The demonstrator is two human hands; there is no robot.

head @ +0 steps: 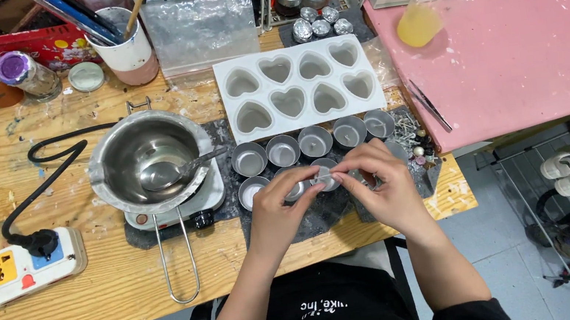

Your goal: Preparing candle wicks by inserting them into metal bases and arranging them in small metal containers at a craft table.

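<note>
Both hands meet over the dark mat at the bench's front edge — left hand (pixel 277 202) and right hand (pixel 383 182) pinch a small metal cup (pixel 324 175) between fingertips, fingers closed on it. Row of empty metal cups (pixel 313 141) just behind; white heart mould (pixel 298 85) beyond. Steel pot (pixel 144 161) with spoon (pixel 179 170) sits left.

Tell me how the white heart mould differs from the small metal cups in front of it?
The white heart mould is one flat tray with eight heart-shaped hollows; the metal cups are separate, round and shiny grey. The mould lies untouched, while both hands work among the cups. All look empty.
</note>
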